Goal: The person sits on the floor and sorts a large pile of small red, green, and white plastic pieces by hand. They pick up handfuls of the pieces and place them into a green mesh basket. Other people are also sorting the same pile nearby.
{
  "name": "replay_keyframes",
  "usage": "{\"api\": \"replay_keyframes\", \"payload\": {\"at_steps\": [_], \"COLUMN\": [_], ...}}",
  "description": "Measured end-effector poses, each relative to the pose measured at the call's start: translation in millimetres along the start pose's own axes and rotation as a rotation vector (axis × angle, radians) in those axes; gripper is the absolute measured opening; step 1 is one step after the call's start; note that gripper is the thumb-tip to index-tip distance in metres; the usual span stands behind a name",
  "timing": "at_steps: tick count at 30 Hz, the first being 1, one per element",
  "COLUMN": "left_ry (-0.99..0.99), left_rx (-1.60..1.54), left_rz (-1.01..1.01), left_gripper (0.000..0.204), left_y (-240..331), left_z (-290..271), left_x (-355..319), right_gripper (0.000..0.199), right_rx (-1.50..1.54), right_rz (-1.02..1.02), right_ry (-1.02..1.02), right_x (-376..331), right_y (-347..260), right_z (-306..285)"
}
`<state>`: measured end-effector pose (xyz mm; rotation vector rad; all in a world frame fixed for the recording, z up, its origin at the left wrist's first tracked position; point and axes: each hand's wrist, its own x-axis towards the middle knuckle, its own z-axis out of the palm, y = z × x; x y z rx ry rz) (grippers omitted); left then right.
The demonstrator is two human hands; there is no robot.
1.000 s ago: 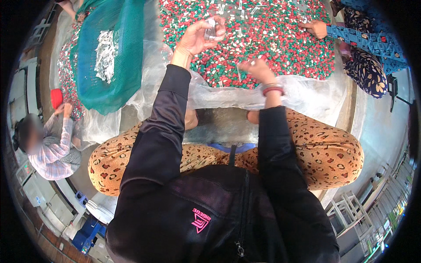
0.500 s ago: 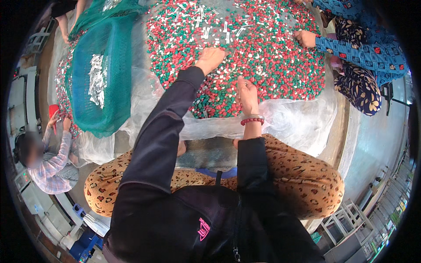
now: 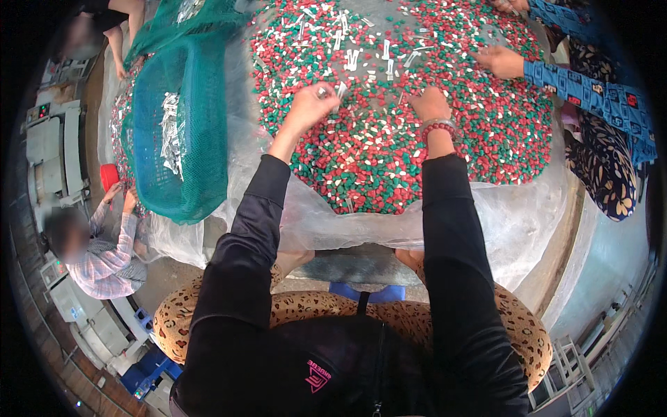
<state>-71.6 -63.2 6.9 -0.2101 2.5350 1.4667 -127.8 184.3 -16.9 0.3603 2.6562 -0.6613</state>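
A small clear piece (image 3: 322,91) sits pinched in the left hand (image 3: 310,105) fingers, just above the heap of red, green and white bits (image 3: 389,149). The right hand (image 3: 429,104) presses flat on the heap, fingers hidden. Sorting looks underway; next needs a careful drop aside.

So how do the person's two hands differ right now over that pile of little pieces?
The left hand is lifted off the pile of red, green and white pieces, its fingers pinched around small pale pieces; the right hand lies low, fingers down in the pile. The right wrist wears a red bead bracelet; the left wrist is bare. Both come out of black sleeves and reach over the same pile on the clear plastic sheet.
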Motion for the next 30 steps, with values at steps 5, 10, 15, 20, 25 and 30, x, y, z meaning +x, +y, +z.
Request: {"api": "replay_keyframes", "payload": {"at_steps": [5, 10, 15, 20, 25, 30], "left_ry": [-0.267, -0.564, -0.521, -0.053, 0.17, 0.05], "left_rx": [-1.006, -1.521, -1.421, -0.143, 0.798, 0.992], "left_rz": [-0.108, 0.12, 0.035, -0.139, 0.111, 0.285], "left_gripper": [0.009, 0.013, 0.02, 0.029, 0.025, 0.022], "left_y": [14.2, 22.0, 30.8, 22.9, 14.5, -11.7], "left_z": [-34.2, -47.7, -46.8, -13.7, 40.9, 60.5], "left_x": [0.6, 6.9, 20.8, 78.5, 107.0, 118.4], "right_gripper": [0.043, 0.037, 0.026, 0.024, 0.017, 0.009], "right_rx": [-0.095, -0.256, -0.19, -0.164, -0.229, -0.276], "right_rz": [-0.202, -0.481, -0.488, -0.41, -0.529, -0.624], "right_ry": [-0.112, -0.189, -0.127, -0.09, -0.053, -0.087], "right_x": [-4.9, -41.1, -81.5, -89.8, -77.3, -68.3], "right_y": [-14.5, -43.1, -59.0, -61.1, -59.7, -71.5], "right_z": [33.7, 60.1, 85.1, 79.0, 87.5, 90.7]}}
